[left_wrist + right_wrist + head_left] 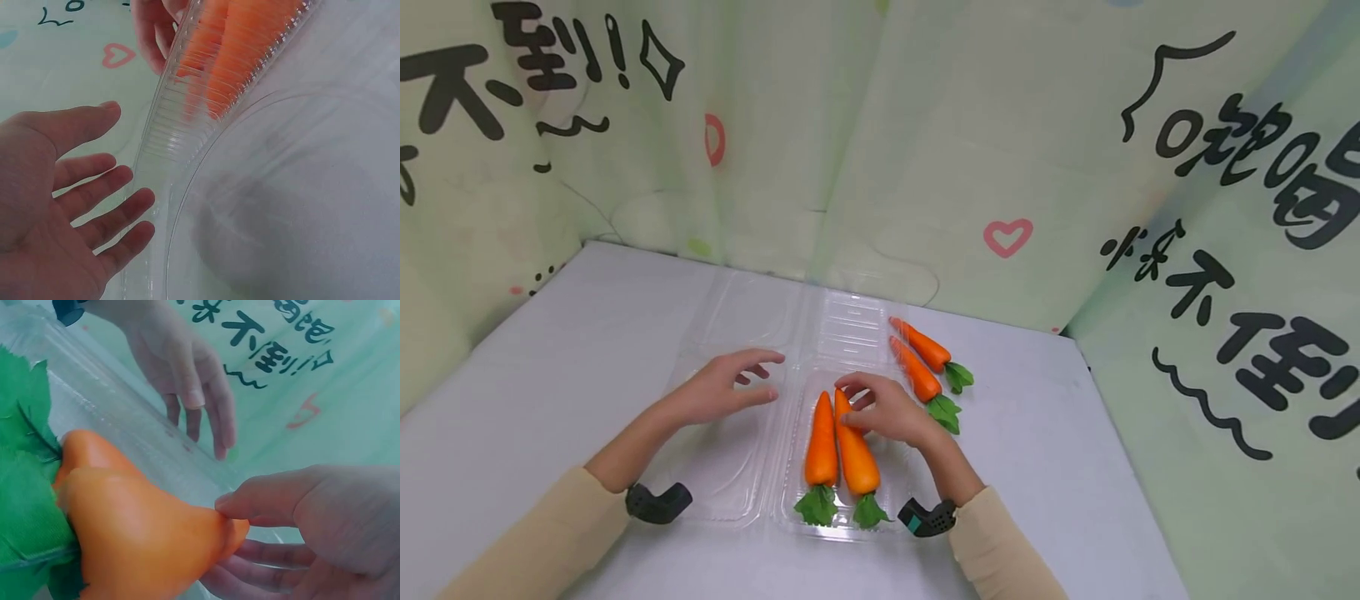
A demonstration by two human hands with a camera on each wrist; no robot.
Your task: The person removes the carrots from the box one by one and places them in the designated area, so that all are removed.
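Note:
Two orange carrots with green leaves lie side by side in one half of a clear plastic clamshell box [789, 467], tips pointing away from me. My right hand [891, 410] pinches the right carrot [859, 467] near its narrow tip; in the right wrist view the thumb [256, 495] rests on top, with fingers beneath. The left carrot [821, 446] lies close beside it. Over the box's other half [722, 483], my left hand [730, 387] hovers with fingers extended and holds nothing. In the left wrist view, that palm [37, 225] faces the box's ribbed side wall.
Two more carrots, a farther one [927, 346] and a nearer one [914, 369], lie right of the box's far end. A white table [1022, 467] carries everything. A pale printed curtain [925, 167] hangs behind and along both sides.

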